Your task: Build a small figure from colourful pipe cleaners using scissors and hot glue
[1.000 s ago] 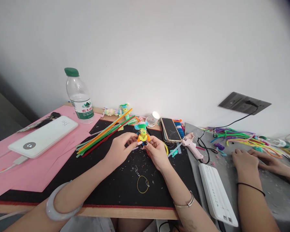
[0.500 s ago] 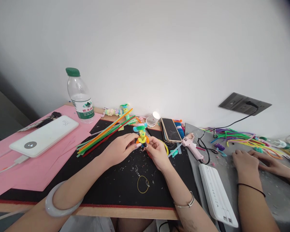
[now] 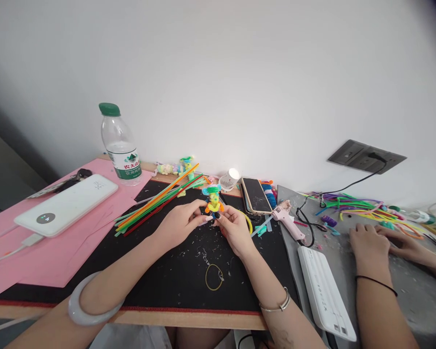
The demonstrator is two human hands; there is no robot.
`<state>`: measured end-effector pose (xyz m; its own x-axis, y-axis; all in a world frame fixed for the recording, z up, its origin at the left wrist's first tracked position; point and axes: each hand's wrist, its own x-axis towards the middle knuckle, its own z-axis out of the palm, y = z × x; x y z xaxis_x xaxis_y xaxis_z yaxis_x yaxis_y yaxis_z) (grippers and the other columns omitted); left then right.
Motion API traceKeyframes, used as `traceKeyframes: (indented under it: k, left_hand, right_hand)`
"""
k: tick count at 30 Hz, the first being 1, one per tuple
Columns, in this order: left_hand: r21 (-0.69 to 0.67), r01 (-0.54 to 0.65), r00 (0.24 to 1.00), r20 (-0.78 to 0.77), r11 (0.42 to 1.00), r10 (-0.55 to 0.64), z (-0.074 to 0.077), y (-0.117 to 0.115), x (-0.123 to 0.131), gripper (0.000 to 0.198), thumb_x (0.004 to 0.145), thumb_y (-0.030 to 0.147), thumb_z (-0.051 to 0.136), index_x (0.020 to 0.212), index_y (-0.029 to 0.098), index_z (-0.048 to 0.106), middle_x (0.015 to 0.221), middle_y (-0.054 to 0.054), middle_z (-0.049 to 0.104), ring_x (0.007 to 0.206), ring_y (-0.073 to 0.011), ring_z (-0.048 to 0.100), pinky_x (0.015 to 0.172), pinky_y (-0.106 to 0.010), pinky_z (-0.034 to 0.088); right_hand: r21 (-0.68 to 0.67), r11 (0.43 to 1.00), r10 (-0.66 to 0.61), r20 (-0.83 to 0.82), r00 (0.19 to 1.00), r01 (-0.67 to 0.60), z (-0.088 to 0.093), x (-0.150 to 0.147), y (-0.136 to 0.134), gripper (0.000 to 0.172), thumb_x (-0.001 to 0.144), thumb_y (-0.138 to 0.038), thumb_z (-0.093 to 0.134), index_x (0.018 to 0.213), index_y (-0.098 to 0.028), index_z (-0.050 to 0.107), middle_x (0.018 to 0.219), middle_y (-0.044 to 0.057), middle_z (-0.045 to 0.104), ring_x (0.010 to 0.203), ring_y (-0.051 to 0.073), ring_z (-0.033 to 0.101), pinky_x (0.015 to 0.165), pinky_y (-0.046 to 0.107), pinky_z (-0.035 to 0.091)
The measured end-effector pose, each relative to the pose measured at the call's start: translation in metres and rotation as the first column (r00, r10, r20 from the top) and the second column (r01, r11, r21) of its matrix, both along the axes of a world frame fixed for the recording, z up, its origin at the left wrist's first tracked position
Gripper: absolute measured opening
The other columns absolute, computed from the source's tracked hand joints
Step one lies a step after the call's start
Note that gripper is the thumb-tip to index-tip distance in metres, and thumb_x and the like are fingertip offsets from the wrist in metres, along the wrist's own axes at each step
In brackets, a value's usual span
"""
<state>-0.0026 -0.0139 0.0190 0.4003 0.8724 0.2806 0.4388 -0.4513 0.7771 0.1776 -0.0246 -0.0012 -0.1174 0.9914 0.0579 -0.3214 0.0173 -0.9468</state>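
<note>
A small pipe-cleaner doll (image 3: 214,199) is held upright above the black mat, with green and blue on its head, a yellow face and collar, and orange at the sides. My left hand (image 3: 183,219) pinches its lower left side between thumb and fingers. From the other side, my right hand (image 3: 235,229) grips the doll low down, thumb in front. Fingertips cover part of its dark lower body. Left of it lies a bundle of coloured pipe cleaners (image 3: 156,201); beyond it stands a paper cup (image 3: 229,179).
A water bottle (image 3: 121,145) and white power bank (image 3: 67,203) rest on pink paper (image 3: 80,247). Rightward are a phone (image 3: 256,195), pink glue gun (image 3: 288,222), white power strip (image 3: 327,291) and another person's hands (image 3: 370,242). A rubber band (image 3: 214,277) lies on the mat (image 3: 160,286).
The doll has turned slightly and sits more upright, with more of its front showing. My left fingers have shifted a little away from its side.
</note>
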Motion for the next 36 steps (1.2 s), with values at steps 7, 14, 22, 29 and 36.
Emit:
traceKeyframes:
  k: [7,14,22,29,36]
  left_hand:
    - [-0.035,-0.065,0.992,0.108,0.997,0.068,-0.007,0.002,0.006,0.033,0.083,0.041,0.055,0.107,0.019,0.062,0.077,0.000,0.061,0.057,-0.0123,0.052,0.054,-0.024,0.042]
    - [-0.067,-0.039,0.975,0.218,0.997,0.053,-0.013,0.004,0.014,0.028,0.083,0.038,0.057,0.099,0.019,0.070,0.107,-0.009,0.061,0.089,-0.0198,0.060,0.063,-0.026,0.049]
    - [-0.392,0.075,0.887,0.446,0.917,0.118,-0.015,0.007,0.014,0.039,0.076,0.036,0.067,0.110,0.017,0.069,0.092,-0.007,0.069,0.080,-0.0201,0.060,0.071,-0.031,0.046]
    - [-0.547,0.231,0.696,0.670,0.804,0.257,-0.017,0.009,0.014,0.031,0.074,0.037,0.072,0.097,0.016,0.071,0.078,-0.002,0.063,0.070,-0.0127,0.053,0.066,-0.026,0.043]
    - [-0.672,0.261,0.466,0.716,0.693,0.519,-0.012,0.016,0.012,0.017,0.072,0.027,0.076,0.083,0.017,0.068,0.085,-0.002,0.062,0.065,-0.0084,0.053,0.063,-0.023,0.045]
  right_hand:
    - [-0.056,0.995,-0.088,-0.163,0.983,0.080,0.000,0.000,0.002,0.025,0.066,-0.029,0.081,0.085,-0.018,0.070,0.080,0.001,0.069,0.065,0.010,0.063,0.069,0.024,0.055]
    - [-0.067,0.997,-0.029,-0.092,0.995,0.022,0.000,-0.008,-0.001,0.026,0.067,-0.030,0.079,0.085,-0.016,0.068,0.074,0.002,0.070,0.060,0.012,0.066,0.065,0.025,0.056]
    - [0.158,0.985,-0.111,0.315,0.942,0.063,0.004,-0.012,-0.004,0.018,0.080,-0.032,0.062,0.068,-0.018,0.064,0.057,0.000,0.063,0.054,0.015,0.060,0.061,0.030,0.054]
    - [0.229,0.971,-0.157,0.425,0.892,0.062,0.005,-0.013,-0.005,0.019,0.084,-0.031,0.052,0.081,-0.018,0.064,0.061,0.001,0.062,0.052,0.013,0.056,0.055,0.026,0.048]
    - [0.233,0.965,-0.228,0.527,0.819,0.119,0.000,0.000,-0.003,0.036,0.090,-0.040,0.045,0.070,-0.017,0.064,0.055,0.001,0.059,0.043,0.010,0.047,0.044,0.022,0.035]
